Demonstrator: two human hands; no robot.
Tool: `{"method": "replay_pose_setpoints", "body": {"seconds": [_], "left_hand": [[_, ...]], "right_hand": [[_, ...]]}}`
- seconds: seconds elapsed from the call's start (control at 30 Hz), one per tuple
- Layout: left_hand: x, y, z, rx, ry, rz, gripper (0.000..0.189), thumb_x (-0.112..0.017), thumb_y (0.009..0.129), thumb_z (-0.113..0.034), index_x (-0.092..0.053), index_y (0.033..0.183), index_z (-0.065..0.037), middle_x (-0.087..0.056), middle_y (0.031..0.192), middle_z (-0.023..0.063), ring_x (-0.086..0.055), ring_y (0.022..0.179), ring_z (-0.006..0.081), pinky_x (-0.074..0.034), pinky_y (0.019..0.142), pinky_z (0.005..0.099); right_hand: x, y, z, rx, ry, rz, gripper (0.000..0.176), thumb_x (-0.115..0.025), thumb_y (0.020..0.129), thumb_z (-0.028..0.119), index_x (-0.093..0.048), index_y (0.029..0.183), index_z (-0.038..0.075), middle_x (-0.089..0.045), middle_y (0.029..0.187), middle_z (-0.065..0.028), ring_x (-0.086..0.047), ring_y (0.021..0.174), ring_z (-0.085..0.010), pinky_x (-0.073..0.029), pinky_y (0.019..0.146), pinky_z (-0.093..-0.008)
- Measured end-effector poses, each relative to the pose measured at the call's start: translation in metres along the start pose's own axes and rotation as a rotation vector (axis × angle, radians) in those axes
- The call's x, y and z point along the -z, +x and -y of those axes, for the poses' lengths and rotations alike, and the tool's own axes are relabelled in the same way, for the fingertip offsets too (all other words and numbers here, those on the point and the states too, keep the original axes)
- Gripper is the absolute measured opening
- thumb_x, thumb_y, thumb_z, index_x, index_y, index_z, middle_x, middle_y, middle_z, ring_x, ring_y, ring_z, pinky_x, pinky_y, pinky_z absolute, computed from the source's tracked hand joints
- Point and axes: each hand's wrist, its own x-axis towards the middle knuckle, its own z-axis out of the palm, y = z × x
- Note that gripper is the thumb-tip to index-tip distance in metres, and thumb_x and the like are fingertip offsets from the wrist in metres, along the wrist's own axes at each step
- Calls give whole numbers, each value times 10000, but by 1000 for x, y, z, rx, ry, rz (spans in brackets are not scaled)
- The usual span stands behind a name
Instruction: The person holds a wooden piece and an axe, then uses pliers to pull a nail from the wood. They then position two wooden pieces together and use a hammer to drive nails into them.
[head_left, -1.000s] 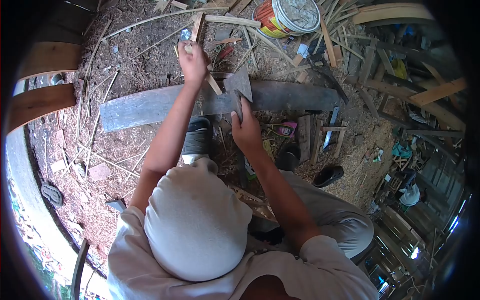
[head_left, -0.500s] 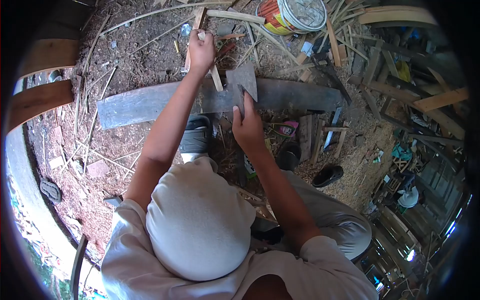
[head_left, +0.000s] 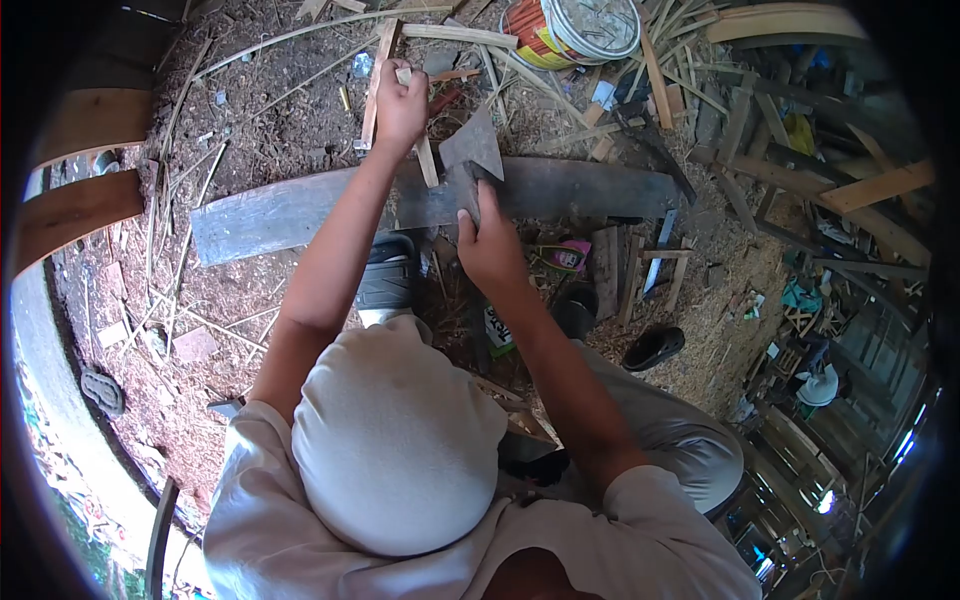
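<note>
My left hand (head_left: 402, 110) is closed around a short, pale wooden strip (head_left: 428, 163). The strip sticks out above and below the fist, its lower end over the long grey plank (head_left: 300, 205). My right hand (head_left: 492, 245) grips the handle of a cleaver (head_left: 474, 147) with a broad, flared grey blade. That blade is just right of the strip, apart from it, and overlaps the plank's far edge in view. Beyond my left fist lies another wooden stick (head_left: 380, 85).
A paint bucket (head_left: 575, 35) stands at the back. Wood strips and shavings litter the ground. Scrap timber (head_left: 790, 185) is heaped to the right. Near my feet are a pink packet (head_left: 565, 256) and a loose black shoe (head_left: 654, 347). A sandal sole (head_left: 102, 391) lies at left.
The cleaver and my right hand have shifted slightly left and the blade has tilted a little. My left hand keeps its hold on the strip. The whole view has moved slightly.
</note>
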Motion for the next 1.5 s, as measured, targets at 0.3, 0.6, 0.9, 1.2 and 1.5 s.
{"method": "replay_pose_setpoints", "body": {"seconds": [0.3, 0.6, 0.9, 1.2, 1.5], "left_hand": [[6, -12, -12, 15, -228, -64, 120, -528, 1021, -115, -437, 1099, -120, -459, 645, -20, -433, 510, 89, -370, 437, 293], [87, -99, 5, -245, 164, -245, 176, -620, 1004, -168, -484, 1070, -79, -582, 873, 48, -543, 732, 146, -476, 715, 277], [124, -143, 1, -396, 1014, -383, 508, -840, 774, -459, -637, 1007, -55, -604, 1128, 122, -539, 1060, 375, -405, 948, 516], [110, -156, -29, -578, 1130, -6, 535, -785, 852, -418, -634, 1283, -140, -547, 1358, 132, -482, 1277, 371, -311, 1064, 566], [88, -164, -33, -529, 1293, 231, 456, -781, 841, -401, -648, 1195, -147, -602, 1176, 84, -545, 1128, 333, -357, 984, 570]], "right_hand": [[-3, -4, -10, 18, 95, -70, 510, -579, 1004, 164, -442, 1479, 37, -673, 1133, -308, -661, 1062, -474, -526, 905, -487], [-15, -30, -77, -255, 464, -95, 540, -606, 1010, 192, -460, 1458, -71, -641, 1284, -319, -652, 1193, -419, -511, 970, -423], [37, -9, -85, -188, -43, -242, 565, -622, 967, 126, -461, 1504, 61, -579, 1279, -289, -576, 1193, -484, -489, 990, -507], [45, -16, -86, 203, -577, -520, 476, -643, 906, 116, -553, 1370, 52, -549, 1211, -248, -553, 1155, -423, -432, 988, -521], [-83, -166, -140, -277, -231, 7, 497, -740, 912, 204, -449, 1248, -19, -553, 1103, -251, -608, 958, -465, -535, 776, -549]]}}
